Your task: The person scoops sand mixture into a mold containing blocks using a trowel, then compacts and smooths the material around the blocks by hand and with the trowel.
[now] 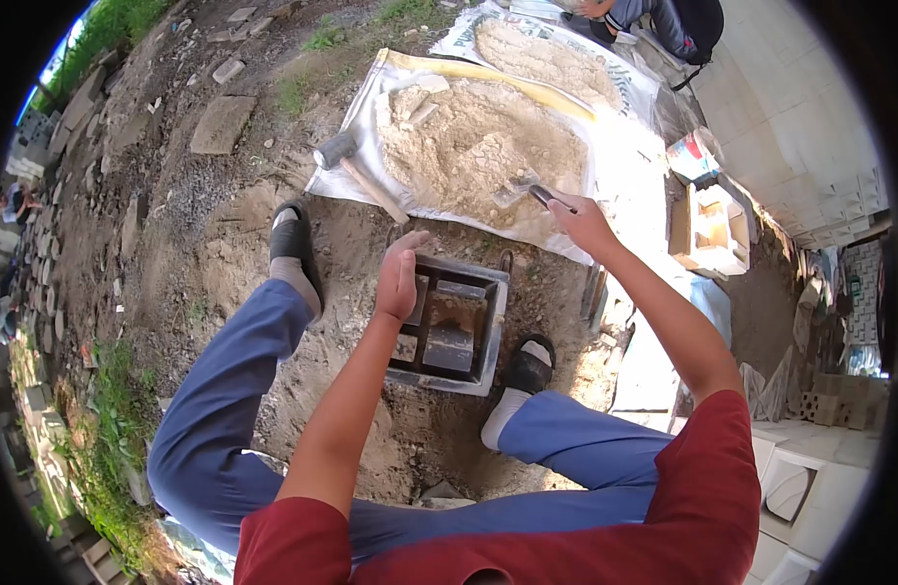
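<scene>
My right hand (pixel 582 223) is closed round the dark handle of a trowel (pixel 514 192), whose blade rests at the lower edge of a sandy heap (pixel 468 136) on a white sack. Near the upper left corner of a metal block mould (pixel 496 331), my left hand (pixel 398 281) is held with its fingers stretched out, holding nothing. The mould lies on the ground between my feet, with dark compartments inside. A hammer (pixel 366 182) with a wooden handle lies at the left edge of the sack.
Another sack with a second sandy heap (pixel 546 58) lies beyond. A person (pixel 663 24) sits at the top right. A hollow block (pixel 719 230) and a bucket (pixel 691 154) stand at the right. Flat stones (pixel 223 125) lie at the left.
</scene>
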`<action>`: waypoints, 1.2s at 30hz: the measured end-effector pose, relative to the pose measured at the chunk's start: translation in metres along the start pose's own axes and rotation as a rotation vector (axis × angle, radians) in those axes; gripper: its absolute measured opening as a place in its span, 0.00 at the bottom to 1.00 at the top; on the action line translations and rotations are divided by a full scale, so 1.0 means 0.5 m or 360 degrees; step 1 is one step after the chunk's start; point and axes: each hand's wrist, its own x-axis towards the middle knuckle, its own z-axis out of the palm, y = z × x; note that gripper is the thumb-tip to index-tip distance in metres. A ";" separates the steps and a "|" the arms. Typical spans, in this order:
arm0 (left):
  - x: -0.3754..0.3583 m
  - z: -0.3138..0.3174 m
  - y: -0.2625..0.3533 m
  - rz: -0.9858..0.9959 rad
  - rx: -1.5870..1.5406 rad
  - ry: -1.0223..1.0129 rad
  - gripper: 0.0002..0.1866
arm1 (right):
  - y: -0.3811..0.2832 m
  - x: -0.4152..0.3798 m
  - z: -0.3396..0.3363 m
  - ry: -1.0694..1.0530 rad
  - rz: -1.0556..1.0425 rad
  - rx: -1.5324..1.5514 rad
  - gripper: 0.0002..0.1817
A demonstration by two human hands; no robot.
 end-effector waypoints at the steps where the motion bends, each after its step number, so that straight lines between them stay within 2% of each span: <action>1: -0.020 -0.006 -0.048 -0.0181 -0.0466 0.0095 0.34 | -0.025 -0.032 -0.018 -0.0167 0.0127 0.0007 0.24; 2: -0.034 -0.021 -0.042 -0.0181 -0.0468 0.0104 0.34 | -0.037 -0.062 -0.025 -0.0171 0.0122 0.0000 0.24; 4: -0.065 -0.048 -0.026 -0.0560 -0.1026 0.0460 0.40 | -0.069 -0.117 -0.033 -0.0317 0.0102 -0.0020 0.24; 5: -0.080 -0.066 -0.026 -0.0583 -0.1020 0.0434 0.43 | -0.089 -0.147 -0.034 -0.0321 0.0086 -0.0031 0.24; 12: -0.124 -0.067 -0.049 -0.0550 -0.1235 0.0409 0.39 | -0.178 -0.250 0.019 -0.0710 -0.0156 -0.0349 0.24; 14: -0.131 -0.061 -0.042 -0.0505 -0.1215 0.0420 0.36 | -0.203 -0.260 0.041 -0.0865 -0.0116 -0.0394 0.25; 16: -0.131 -0.060 -0.040 -0.0268 -0.0947 0.0253 0.35 | -0.219 -0.260 0.058 -0.0894 -0.0154 -0.0466 0.24; 18: -0.127 -0.058 -0.043 -0.0261 -0.0898 0.0181 0.37 | -0.222 -0.257 0.075 -0.0968 -0.0315 -0.0507 0.24; 20: -0.120 -0.051 -0.016 -0.0298 -0.1185 0.0286 0.37 | -0.236 -0.254 0.087 -0.0993 -0.0287 -0.0554 0.24; 22: -0.115 -0.053 -0.009 -0.0358 -0.1223 0.0232 0.37 | -0.243 -0.254 0.095 -0.1030 -0.0246 -0.0592 0.23; 24: -0.113 -0.052 -0.007 -0.0405 -0.1255 0.0179 0.37 | -0.250 -0.245 0.101 -0.1017 -0.0403 -0.0647 0.23; 28: -0.111 -0.034 -0.016 -0.0428 -0.1327 0.0188 0.34 | -0.275 -0.231 0.108 -0.1085 -0.0169 -0.0679 0.22; 33: -0.117 -0.024 -0.013 -0.0394 -0.1247 0.0159 0.34 | -0.256 -0.212 0.133 -0.1002 -0.0333 -0.0660 0.22; 35: -0.118 -0.024 -0.016 -0.0337 -0.1153 0.0141 0.35 | -0.266 -0.210 0.142 -0.0929 -0.0580 -0.0635 0.20; 36: -0.120 -0.024 -0.016 -0.0342 -0.1148 0.0136 0.35 | -0.271 -0.209 0.140 -0.0930 -0.0577 -0.0626 0.20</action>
